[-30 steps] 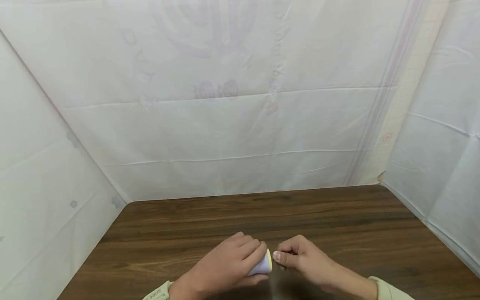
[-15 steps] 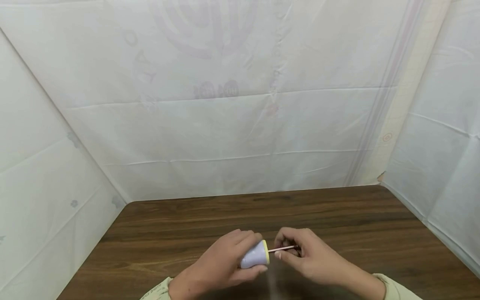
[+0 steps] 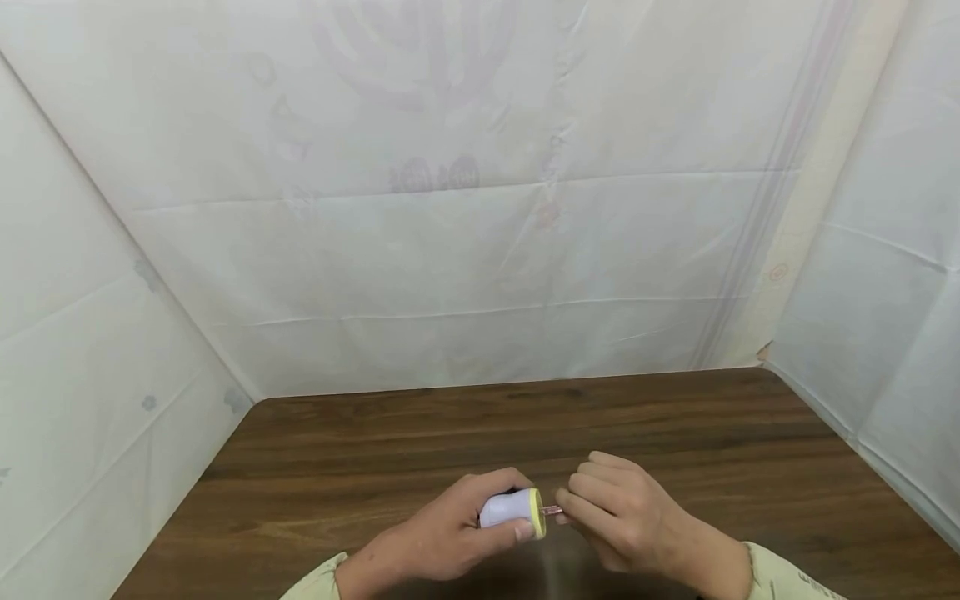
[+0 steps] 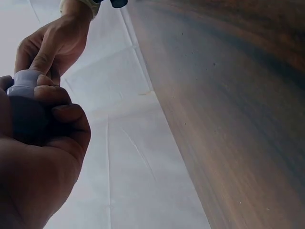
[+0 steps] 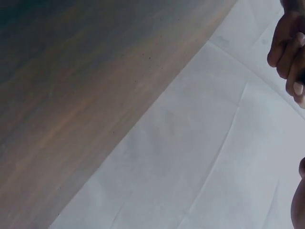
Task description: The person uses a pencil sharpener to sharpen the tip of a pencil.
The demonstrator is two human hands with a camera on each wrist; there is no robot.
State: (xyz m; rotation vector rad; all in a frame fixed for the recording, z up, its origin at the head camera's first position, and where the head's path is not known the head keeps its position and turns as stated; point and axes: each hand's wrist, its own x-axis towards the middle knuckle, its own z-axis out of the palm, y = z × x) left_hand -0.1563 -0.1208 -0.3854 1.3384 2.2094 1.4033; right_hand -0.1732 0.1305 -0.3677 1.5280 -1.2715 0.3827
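Observation:
In the head view my left hand [image 3: 442, 533] grips a small lavender cylinder [image 3: 504, 508] with a yellow rim, lying sideways above the table. Its thumb presses near that rim, which faces right. A thin pinkish stick, pencil-like [image 3: 552, 510], runs from the rimmed end to my right hand [image 3: 622, 512]. The right fingertips pinch it, fingers curled and knuckles up, hiding its far part. The left wrist view shows the lavender cylinder [image 4: 26, 78] in the left fist, the right hand [image 4: 57, 45] beyond it. At the right wrist view's edge, the left hand [image 5: 288, 52] shows partly.
The dark wood-grain table [image 3: 375, 442] lies beneath both hands. White printed cloth [image 3: 450, 258] hangs behind it and along both sides, close to the table's edges.
A short bit of stick showed a second ago, a longer length half a second ago, and now a short bit again. The right hand has rolled over knuckles up; the left thumb has reached the rim.

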